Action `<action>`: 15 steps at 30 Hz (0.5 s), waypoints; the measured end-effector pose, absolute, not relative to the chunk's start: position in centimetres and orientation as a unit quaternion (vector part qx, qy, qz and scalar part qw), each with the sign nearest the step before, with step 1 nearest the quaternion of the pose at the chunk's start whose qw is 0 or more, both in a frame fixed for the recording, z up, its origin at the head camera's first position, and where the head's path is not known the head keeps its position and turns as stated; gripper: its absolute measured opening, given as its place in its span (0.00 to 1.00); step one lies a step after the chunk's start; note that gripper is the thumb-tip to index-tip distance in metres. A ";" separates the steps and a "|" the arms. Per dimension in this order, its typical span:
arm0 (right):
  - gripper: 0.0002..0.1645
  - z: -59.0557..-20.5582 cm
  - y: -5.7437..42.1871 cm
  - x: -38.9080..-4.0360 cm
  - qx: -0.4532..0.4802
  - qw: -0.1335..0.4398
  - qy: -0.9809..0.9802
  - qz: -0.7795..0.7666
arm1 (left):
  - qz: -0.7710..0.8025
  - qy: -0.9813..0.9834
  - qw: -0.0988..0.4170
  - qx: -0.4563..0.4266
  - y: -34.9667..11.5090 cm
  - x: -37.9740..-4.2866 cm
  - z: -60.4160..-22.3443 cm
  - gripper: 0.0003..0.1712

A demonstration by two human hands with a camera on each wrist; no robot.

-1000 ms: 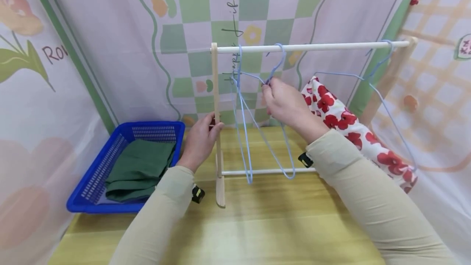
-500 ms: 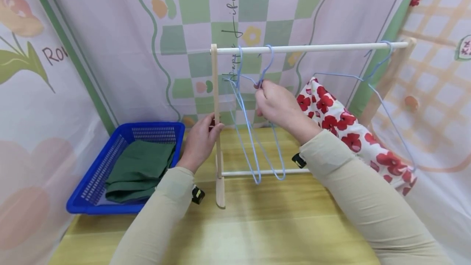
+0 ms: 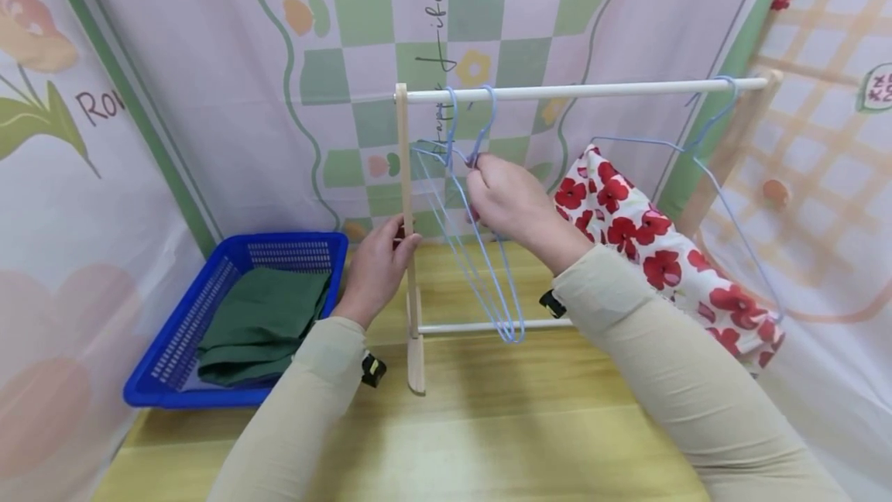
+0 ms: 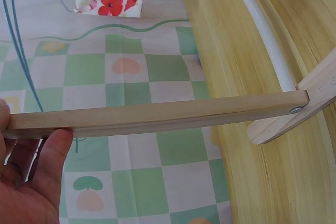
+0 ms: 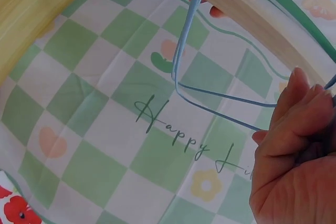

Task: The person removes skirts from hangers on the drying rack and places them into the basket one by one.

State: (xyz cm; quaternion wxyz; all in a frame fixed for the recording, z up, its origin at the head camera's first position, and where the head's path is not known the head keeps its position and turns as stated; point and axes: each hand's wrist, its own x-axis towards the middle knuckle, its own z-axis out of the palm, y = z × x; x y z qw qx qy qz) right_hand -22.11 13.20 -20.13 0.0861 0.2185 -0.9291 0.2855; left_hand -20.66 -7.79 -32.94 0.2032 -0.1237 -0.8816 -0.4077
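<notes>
The right hand (image 3: 509, 196) pinches one blue hanger (image 3: 493, 111) just below its hook, which sits over the white rail (image 3: 592, 90). A second hanger (image 3: 454, 118) hooks on the rail just to the left, close to the rack's left post (image 3: 404, 153). The left hand (image 3: 376, 266) grips that post partway up, thumb on its right side. Near the rail's right end hangs a third hanger (image 3: 730, 211), with a red-flowered cloth (image 3: 658, 254) slanting down from it, partly behind the right forearm. On the left of the desk (image 3: 488, 440), a blue basket (image 3: 286, 256) holds a folded green cloth (image 3: 261, 324).
</notes>
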 end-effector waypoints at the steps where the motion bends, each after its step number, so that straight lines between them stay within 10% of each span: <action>1: 0.19 -20.1 13.1 -22.1 0.219 0.084 -0.929 0.288 | -0.407 -0.881 0.204 -0.124 -7.8 -20.7 -33.0 0.20; 15: 0.21 -19.9 12.2 -21.7 0.229 0.074 -0.930 0.278 | -0.409 -0.882 0.199 -0.124 -7.8 -20.7 -32.9 0.22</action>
